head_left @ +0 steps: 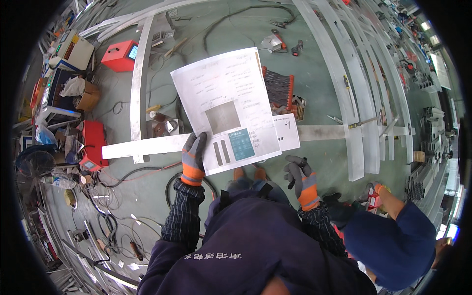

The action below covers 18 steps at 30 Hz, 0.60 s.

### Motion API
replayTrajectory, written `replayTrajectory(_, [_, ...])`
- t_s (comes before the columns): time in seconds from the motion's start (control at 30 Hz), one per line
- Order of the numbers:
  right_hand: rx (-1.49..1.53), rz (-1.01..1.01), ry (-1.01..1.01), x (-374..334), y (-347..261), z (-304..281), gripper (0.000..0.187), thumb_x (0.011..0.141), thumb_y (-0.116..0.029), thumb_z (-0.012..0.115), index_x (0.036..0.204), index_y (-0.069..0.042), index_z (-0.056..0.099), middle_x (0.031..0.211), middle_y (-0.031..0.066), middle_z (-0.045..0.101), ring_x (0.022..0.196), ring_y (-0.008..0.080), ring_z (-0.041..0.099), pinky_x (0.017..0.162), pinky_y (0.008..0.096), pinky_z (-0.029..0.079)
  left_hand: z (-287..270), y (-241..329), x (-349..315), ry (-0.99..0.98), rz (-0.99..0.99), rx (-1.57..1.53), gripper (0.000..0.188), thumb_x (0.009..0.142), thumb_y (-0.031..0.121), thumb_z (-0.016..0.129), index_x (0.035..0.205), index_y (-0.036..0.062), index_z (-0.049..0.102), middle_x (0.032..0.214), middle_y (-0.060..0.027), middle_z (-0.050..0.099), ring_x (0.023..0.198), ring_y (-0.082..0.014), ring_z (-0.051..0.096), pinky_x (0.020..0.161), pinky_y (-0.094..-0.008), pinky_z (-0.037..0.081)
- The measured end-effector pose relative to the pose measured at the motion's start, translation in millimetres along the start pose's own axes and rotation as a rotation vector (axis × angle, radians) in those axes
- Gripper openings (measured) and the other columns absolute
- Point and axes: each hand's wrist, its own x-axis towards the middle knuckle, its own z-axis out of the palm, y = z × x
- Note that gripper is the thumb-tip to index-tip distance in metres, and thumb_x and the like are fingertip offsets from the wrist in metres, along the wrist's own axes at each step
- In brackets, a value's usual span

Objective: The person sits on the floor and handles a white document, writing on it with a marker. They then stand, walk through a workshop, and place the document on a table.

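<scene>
Left hand, gloved, pinched on lower left edge of printed sheet; sheet raised above the grip, second sheet behind it at right. Right hand, gloved, loosely curled, holding nothing, just right of and below the sheet.

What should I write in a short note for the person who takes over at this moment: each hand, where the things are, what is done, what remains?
Left hand: gloved, grips the lower left edge of the printed sheet and holds it up in front.
Right hand: gloved, loosely curled, apart from the paper, holds nothing visible.
A second sheet shows behind the first, at its right edge.
Below lie long flat metal strips on the green floor, with red machines and cables at the left.
A co-worker's sleeve is at the lower right.
Done: the sheet is in hand.
Left: no tool or metal strip is in either hand yet.
</scene>
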Motion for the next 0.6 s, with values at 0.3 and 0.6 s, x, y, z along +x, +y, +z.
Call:
replayTrajectory(0.3, [0.143,0.041,0.006,-1.4,-4.3,6.8,0.029,0.098,-0.022,0.057,0.116,0.0,0.063,0.081,0.0041,0.06,0.06,0.0059,0.047,0.06,0.0247,0.046,3.7,9.0,0.9,0.005,-0.111,-0.076,0.029,0.096,0.019,0.056,0.113,-0.0029,0.064,0.097,-0.0038,0.068,0.085,-0.0095,0.061,0.075,-0.0251,0.05])
replayTrajectory(0.6, [0.188,0.21,0.018,-10.5,-4.5,-22.9,0.031,0.09,-0.024,0.069,0.111,-0.001,0.065,0.082,0.002,0.067,0.069,0.007,0.057,0.06,0.0244,0.046,18.4,-13.4,-10.9,-0.209,0.577,0.736,0.033,0.087,0.007,0.055,0.118,-0.0026,0.061,0.114,-0.025,0.062,0.102,-0.0395,0.062,0.089,-0.0415,0.052])
